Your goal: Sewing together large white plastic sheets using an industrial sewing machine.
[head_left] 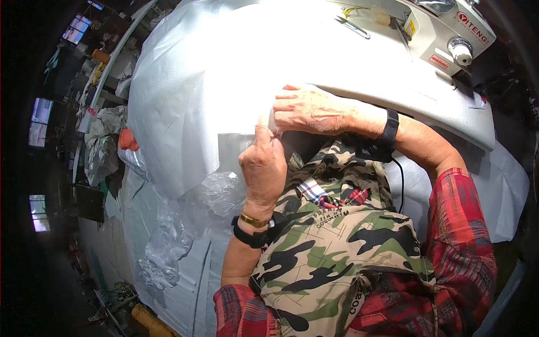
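A large sheet of white woven fabric (202,73) lies over a sewing table and hangs off its near edge. My right hand (311,109) lies flat on the fabric's near edge, fingers pointing left. My left hand (263,163) pinches the same edge from below, thumb up, just left of the right hand's fingertips. Both wrists wear black bands; the left also has a gold bracelet. A white sewing machine (443,33) stands at the far right of the table, beyond the right hand.
A camouflage apron (337,241) covers my lap. Crumpled clear plastic (179,224) and more white sheets hang and pile at the lower left. A small orange object (128,139) sits at the left. Shelves with clutter run along the far left.
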A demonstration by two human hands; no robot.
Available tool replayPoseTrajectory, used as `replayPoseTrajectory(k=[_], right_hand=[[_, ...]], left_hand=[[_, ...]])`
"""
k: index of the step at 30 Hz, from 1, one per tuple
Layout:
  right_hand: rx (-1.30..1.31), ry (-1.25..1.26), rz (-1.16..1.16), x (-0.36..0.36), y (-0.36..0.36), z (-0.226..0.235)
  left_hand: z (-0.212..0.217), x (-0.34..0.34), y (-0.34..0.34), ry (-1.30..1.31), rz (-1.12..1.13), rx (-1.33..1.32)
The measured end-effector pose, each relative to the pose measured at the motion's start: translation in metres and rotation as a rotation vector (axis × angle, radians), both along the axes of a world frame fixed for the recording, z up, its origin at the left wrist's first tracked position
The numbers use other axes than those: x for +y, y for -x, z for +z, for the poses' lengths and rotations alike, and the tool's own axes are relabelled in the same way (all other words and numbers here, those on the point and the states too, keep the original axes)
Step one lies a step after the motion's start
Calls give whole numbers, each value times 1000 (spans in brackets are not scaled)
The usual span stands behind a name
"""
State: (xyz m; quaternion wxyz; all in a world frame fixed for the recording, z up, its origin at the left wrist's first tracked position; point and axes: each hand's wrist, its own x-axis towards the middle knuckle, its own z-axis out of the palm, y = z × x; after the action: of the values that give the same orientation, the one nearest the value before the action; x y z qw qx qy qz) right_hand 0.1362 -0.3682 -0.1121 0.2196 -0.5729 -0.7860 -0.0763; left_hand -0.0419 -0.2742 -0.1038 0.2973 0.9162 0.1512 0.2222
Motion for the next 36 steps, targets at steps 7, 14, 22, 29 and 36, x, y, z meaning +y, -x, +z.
replayPoseTrajectory(k=[7, 14, 22, 29, 36], right_hand=[[250, 28, 8, 10, -30, 15], [187, 20, -32, 22, -57, 14], [89, 100, -428, 11, -102, 17], [588, 116, -608, 22, -108, -4], [-496, -133, -698, -16, -89, 27]], left_hand=[[3, 14, 2, 17, -56, -170], [11, 20, -10, -22, -149, -106], [4, 23, -17, 182, -216, -149], [5, 13, -24, -306, -300, -158], [27, 8, -32, -444, -358, -190]])
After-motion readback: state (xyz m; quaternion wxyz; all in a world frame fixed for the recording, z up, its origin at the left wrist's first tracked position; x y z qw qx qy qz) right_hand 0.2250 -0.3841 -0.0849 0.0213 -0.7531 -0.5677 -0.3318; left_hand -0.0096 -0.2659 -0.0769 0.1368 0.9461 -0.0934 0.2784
